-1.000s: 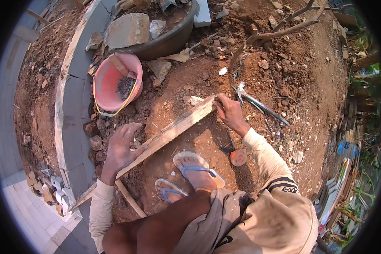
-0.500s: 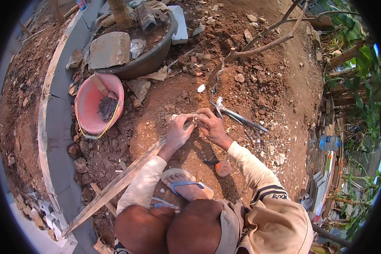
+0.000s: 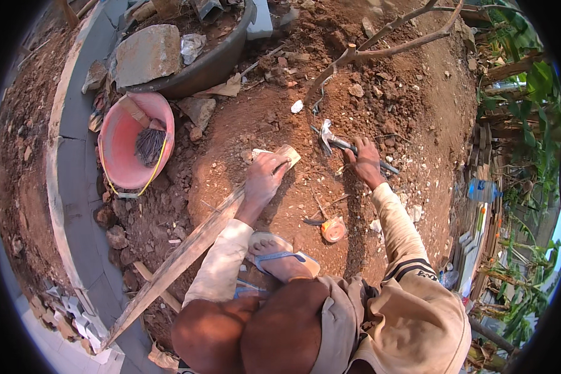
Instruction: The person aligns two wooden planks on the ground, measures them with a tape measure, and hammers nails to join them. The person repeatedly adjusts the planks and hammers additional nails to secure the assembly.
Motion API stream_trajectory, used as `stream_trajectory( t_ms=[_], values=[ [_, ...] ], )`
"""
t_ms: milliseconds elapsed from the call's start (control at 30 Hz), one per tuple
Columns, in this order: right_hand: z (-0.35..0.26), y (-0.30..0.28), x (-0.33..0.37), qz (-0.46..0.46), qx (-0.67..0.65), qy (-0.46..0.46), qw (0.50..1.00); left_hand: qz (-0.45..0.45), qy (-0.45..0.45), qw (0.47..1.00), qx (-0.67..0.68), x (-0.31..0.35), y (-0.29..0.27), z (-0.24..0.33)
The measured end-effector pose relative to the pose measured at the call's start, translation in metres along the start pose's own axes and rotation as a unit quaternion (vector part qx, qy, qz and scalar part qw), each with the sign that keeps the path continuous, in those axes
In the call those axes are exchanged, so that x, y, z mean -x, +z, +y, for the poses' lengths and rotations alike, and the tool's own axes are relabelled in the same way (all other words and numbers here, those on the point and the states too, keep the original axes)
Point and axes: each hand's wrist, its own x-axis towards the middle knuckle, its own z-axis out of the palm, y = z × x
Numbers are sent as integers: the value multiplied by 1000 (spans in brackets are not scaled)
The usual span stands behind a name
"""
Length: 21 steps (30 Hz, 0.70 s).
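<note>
My left hand lies over the upper end of a long wooden plank, its fingers pinched together. Something thin and dark shows at the fingertips, too small to name. The plank slopes from beneath that hand down to the kerb at lower left. Off to the right, my right hand is closed around the handle of a claw hammer, which lies on the soil with its metal head toward the plank's end. An orange tape measure lies on the ground between my forearms, close to my sandalled foot.
A pink bucket with a heap of nails stands at left. Behind it is a large dark tub bearing a concrete block. A grey kerb runs down the left. A forked branch rises at upper right.
My right hand has left my left hand at the plank's end, moved right and taken hold of the hammer's handle. The left hand stays at the plank's end, now uncovered.
</note>
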Motion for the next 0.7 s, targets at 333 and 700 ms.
stream_trajectory(
  t_ms=[333, 700],
  values=[
    [-8, -36, 25, 51, -66, -55, 995, -11, 8, 1000, -25, 0, 2, -5],
    [-122, -167, 91, -6, -235, -90, 968, 19, 41, 998, -41, 2, 7, -4]
  ],
)
